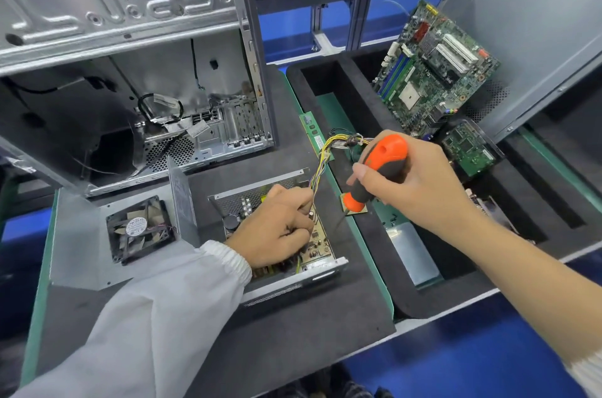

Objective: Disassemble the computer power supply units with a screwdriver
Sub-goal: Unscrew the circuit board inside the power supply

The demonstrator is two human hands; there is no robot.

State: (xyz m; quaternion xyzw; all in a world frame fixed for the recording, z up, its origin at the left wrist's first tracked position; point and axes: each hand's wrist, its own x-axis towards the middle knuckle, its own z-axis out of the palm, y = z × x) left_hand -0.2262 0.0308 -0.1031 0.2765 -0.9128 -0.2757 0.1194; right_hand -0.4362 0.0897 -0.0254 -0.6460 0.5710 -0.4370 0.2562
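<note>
on the dark counter mat [293, 326], left to right: fan [140, 230] with a white label, print unreadable; opened power supply [277, 234], left hand [277, 231] curled onto its board; right hand [413, 184] gripping orange-black screwdriver [379, 166], shaft blurred; motherboard [436, 72] leaning in black foam tray [325, 72].

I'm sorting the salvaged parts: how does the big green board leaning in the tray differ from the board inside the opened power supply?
The big green board leans tilted against a metal panel; the power supply board lies flat in its metal case. The green one is larger and fully exposed; the other is tan, partly covered by the left hand. Both are bare circuit boards carrying components.
</note>
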